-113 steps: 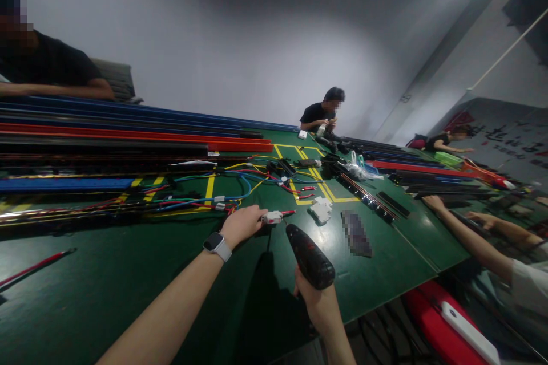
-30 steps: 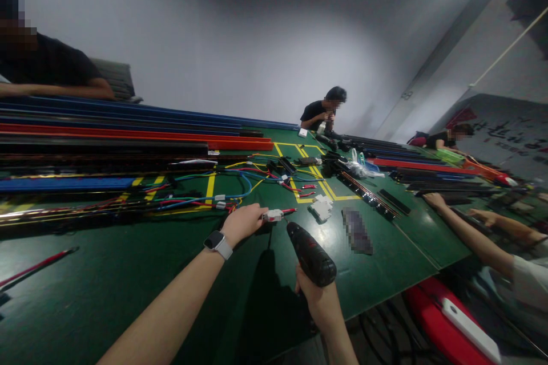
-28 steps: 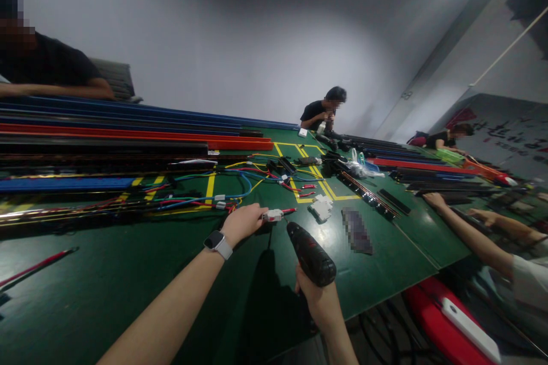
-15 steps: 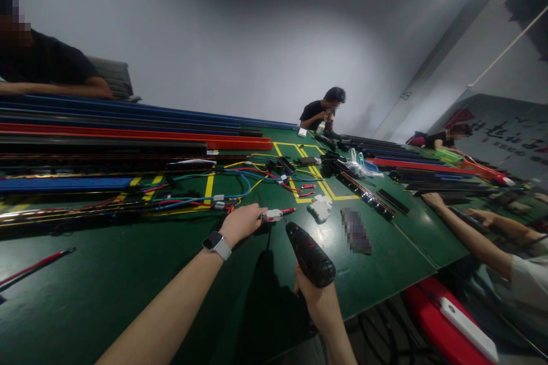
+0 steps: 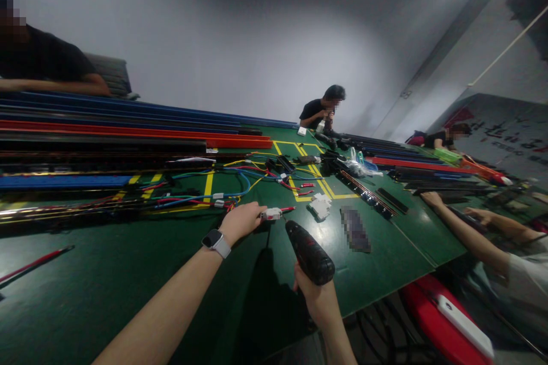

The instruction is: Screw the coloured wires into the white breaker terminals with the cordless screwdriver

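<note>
Between the fingertips of my left hand (image 5: 243, 221) is a small white connector (image 5: 271, 214) with red wire ends sticking out to its right. A pale-strapped watch (image 5: 216, 242) sits on that wrist. My right hand (image 5: 314, 295) is wrapped round the grip of a black power screwdriver (image 5: 309, 252). Its tip points up and left, close by the connector; whether it touches cannot be made out. Just right of the connector, a pile of white plastic pieces (image 5: 320, 206) lies on the green table (image 5: 205, 291).
Coloured wires (image 5: 240, 179) run behind my left hand. Long blue and orange rails (image 5: 240, 141) lie along the far side. A blurred dark flat object (image 5: 355, 229) rests to the right. A co-worker's arm (image 5: 464, 231) reaches in at right; other people sit beyond the table.
Both hands keep nearly the same place, with the screwdriver still by the connector. Only a very slight shift of the view shows.
</note>
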Demonstrator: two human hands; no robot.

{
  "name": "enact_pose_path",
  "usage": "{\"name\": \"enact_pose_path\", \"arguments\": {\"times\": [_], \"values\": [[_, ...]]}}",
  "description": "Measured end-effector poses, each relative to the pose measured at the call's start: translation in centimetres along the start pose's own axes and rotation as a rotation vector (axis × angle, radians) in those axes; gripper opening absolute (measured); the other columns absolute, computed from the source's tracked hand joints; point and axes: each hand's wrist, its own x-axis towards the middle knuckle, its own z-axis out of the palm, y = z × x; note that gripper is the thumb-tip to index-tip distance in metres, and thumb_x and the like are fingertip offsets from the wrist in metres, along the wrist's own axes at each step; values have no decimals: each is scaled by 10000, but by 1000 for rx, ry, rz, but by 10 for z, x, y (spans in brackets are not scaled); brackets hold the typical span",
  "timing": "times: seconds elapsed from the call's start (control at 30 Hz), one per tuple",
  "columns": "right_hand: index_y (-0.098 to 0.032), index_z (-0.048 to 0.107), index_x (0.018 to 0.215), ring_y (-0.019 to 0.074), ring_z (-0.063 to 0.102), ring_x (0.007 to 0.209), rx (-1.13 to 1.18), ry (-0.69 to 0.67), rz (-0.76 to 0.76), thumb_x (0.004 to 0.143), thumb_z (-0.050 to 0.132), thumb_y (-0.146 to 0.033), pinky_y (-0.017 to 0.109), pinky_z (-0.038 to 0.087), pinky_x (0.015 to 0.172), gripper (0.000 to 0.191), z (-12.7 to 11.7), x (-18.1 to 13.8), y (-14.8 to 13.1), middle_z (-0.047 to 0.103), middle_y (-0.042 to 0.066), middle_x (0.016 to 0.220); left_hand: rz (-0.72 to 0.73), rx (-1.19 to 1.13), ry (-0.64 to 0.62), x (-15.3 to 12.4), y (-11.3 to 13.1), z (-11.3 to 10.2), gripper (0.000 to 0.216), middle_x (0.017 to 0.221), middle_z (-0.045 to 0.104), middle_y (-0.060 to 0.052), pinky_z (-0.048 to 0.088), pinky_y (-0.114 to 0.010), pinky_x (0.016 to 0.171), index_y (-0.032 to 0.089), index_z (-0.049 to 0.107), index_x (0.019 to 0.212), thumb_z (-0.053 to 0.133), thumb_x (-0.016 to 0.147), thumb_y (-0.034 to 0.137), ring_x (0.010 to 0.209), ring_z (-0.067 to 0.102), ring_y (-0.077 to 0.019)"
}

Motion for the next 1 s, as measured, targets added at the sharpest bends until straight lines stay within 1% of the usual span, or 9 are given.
{"name": "enact_pose_path", "arguments": {"times": [0.1,0.23,0.37,0.43,0.53,0.7,0.87,1.0], "values": [[-190,663,740,174,575,574,2,-7,-10,854,638,-442,294,486,617,278,0,0,1,585,-13,577,0,-9,-1,0,1,-1,294,1035,665,-79,479,-310,761,313,679,1156,463,981,407,930,672,-226],[-185,654,739,172,572,578,7,-5,-3,858,633,-431,296,484,617,274,0,0,2,588,-6,600,-14,-14,-11,0,2,-1,276,1028,666,-70,474,-296,744,320,684,1135,474,978,401,906,673,-214],[-184,661,758,179,580,583,3,-4,1,848,642,-442,302,489,623,275,-1,0,1,592,-6,596,-16,-20,8,-1,2,-2,282,1022,666,-68,481,-299,745,326,685,1140,469,980,410,907,675,-218],[-183,664,747,180,581,581,-4,-8,2,849,636,-439,302,491,626,277,-1,0,0,590,-5,589,-20,-20,1,-1,3,-2,282,1025,667,-70,486,-301,756,322,687,1143,474,977,400,914,675,-219],[-191,642,678,171,575,577,-9,-11,7,849,632,-433,299,496,633,296,-1,-1,-1,590,0,594,-32,-23,-19,-2,3,-4,275,1030,666,-72,490,-300,769,317,691,1133,478,977,394,919,676,-215],[-189,660,773,177,579,578,34,7,6,830,653,-446,307,497,629,264,1,0,-1,600,-6,614,-20,-16,-22,-2,3,-5,264,1038,666,-76,493,-315,765,319,684,1132,480,975,377,933,678,-229],[-193,654,768,177,567,580,19,-9,9,840,630,-471,308,488,627,288,1,-1,-3,581,-9,608,-23,-22,-24,-2,3,-5,280,1055,666,-84,498,-318,778,316,679,1154,477,978,401,939,679,-230],[-200,648,745,176,571,573,-7,-9,16,840,623,-470,302,481,627,288,1,-1,-4,582,-13,595,-20,-12,-18,-2,2,-3,283,1053,664,-76,498,-319,807,324,679,1164,473,979,385,953,676,-226]]}}
